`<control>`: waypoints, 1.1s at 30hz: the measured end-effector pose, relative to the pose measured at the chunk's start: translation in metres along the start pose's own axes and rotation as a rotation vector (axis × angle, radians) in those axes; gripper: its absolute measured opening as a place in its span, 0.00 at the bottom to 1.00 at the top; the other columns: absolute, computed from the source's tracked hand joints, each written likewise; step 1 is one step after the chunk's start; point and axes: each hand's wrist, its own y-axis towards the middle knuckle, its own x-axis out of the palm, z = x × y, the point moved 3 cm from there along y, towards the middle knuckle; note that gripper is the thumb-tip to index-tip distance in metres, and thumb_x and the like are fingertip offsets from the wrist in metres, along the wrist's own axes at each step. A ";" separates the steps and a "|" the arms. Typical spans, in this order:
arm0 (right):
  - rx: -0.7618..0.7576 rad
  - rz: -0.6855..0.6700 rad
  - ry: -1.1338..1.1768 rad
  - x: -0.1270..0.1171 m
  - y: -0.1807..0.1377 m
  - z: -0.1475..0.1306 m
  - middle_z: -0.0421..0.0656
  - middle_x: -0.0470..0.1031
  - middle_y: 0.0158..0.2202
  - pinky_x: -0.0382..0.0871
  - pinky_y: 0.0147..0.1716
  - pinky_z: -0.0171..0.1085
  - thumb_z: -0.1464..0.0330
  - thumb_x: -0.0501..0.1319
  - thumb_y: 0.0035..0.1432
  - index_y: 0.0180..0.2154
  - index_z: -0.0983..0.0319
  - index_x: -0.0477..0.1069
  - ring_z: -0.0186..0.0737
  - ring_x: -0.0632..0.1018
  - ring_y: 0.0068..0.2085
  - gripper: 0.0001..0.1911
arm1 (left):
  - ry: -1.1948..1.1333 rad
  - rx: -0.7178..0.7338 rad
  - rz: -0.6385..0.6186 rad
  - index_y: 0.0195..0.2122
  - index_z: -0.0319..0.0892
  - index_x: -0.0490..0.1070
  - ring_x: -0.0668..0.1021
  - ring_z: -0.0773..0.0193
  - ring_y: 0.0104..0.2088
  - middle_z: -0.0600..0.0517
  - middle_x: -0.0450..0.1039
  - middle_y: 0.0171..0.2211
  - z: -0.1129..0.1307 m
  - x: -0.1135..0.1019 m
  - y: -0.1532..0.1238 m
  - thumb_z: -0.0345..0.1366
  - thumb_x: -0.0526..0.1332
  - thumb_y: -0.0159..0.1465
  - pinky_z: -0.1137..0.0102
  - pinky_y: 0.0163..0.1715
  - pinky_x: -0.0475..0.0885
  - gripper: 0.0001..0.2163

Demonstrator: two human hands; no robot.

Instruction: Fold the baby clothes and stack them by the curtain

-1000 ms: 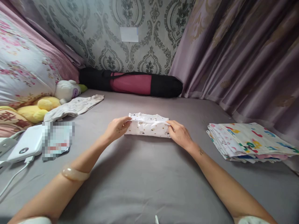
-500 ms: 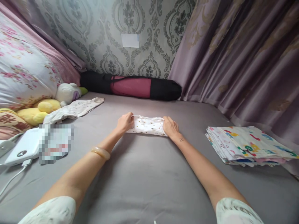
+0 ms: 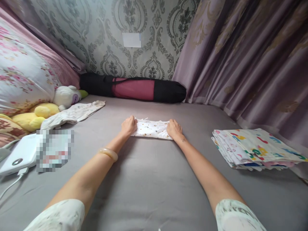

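As I look down from the head camera, my two forearms stretch forward from pale printed sleeves over the grey bedsheet (image 3: 149, 192), the left one bearing a pale bangle (image 3: 108, 153) at the wrist. Both arms meet a small white folded garment (image 3: 151, 129) with tiny printed motifs, which lies flat on the sheet near the middle of the bed. My left hand (image 3: 128, 125) rests curled on the garment's left edge, fingers closed over the cloth; my right hand (image 3: 174, 129) presses on its right edge in the same way, fingers bent onto the fabric, so that the piece is held at both ends. To my right, well apart from the garment, a stack of folded cloths (image 3: 257, 147) with coloured shapes sits on the sheet beside the mauve curtain (image 3: 252, 57). To my left, a white power bank (image 3: 18, 155) with its cable lies near the bed's edge, next to a blurred patch. Farther on that side, a crumpled pale garment (image 3: 74, 114) lies just beside a yellow plush toy (image 3: 33, 115) and a white plush toy (image 3: 66, 95), under a floral pillow (image 3: 21, 80). At the far end, a black-and-pink roll bag (image 3: 133, 88) lies against the patterned wall (image 3: 134, 32).
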 end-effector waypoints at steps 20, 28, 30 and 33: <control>0.151 -0.032 0.067 0.003 0.004 0.003 0.56 0.72 0.54 0.67 0.50 0.45 0.68 0.48 0.67 0.54 0.65 0.68 0.52 0.75 0.53 0.19 | 0.001 -0.136 -0.069 0.49 0.38 0.70 0.77 0.48 0.51 0.36 0.76 0.49 -0.002 0.001 0.010 0.42 0.47 0.69 0.61 0.46 0.71 0.18; 0.133 -0.133 0.114 -0.006 0.008 0.008 0.56 0.72 0.55 0.66 0.51 0.44 0.64 0.48 0.68 0.56 0.66 0.66 0.52 0.74 0.56 0.20 | -0.133 -0.199 -0.089 0.48 0.37 0.70 0.77 0.49 0.50 0.37 0.76 0.48 -0.005 -0.005 0.012 0.44 0.51 0.68 0.62 0.46 0.71 0.18; 0.148 -0.087 0.109 -0.014 0.005 0.006 0.59 0.72 0.54 0.66 0.51 0.45 0.63 0.47 0.69 0.56 0.68 0.66 0.54 0.74 0.55 0.22 | -0.104 -0.170 0.006 0.48 0.36 0.70 0.76 0.48 0.51 0.35 0.74 0.49 -0.003 -0.013 0.008 0.46 0.51 0.68 0.61 0.48 0.70 0.19; 0.071 0.108 0.048 -0.026 -0.005 -0.013 0.60 0.71 0.56 0.62 0.55 0.48 0.65 0.43 0.70 0.55 0.68 0.67 0.54 0.72 0.57 0.22 | 0.002 0.020 0.150 0.50 0.36 0.71 0.73 0.48 0.54 0.36 0.71 0.52 0.012 -0.023 -0.006 0.43 0.50 0.69 0.59 0.53 0.68 0.18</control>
